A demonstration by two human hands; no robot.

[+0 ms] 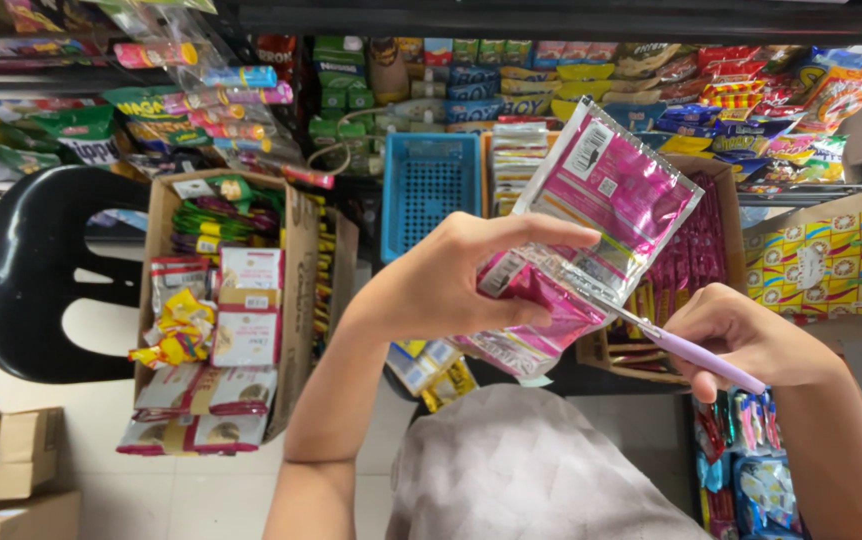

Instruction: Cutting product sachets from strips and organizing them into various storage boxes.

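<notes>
My left hand (456, 280) grips a strip of shiny pink and silver sachets (606, 200), pinching it where the strip folds. The upper sachet stands up and to the right, and lower ones hang crumpled below my fingers. In my right hand (741, 335) is a thin cutter with a lilac handle (706, 358). Its metal tip touches the strip at the seam between two sachets. Behind the strip stands an open cardboard box of the same pink sachets (696, 245).
A blue plastic basket (429, 190) stands upright at the back. A tall cardboard box (226, 300) of snack packs is at left beside a black plastic chair (36, 270). Shelves of packaged goods fill the background. Small cartons (11, 460) sit at lower left.
</notes>
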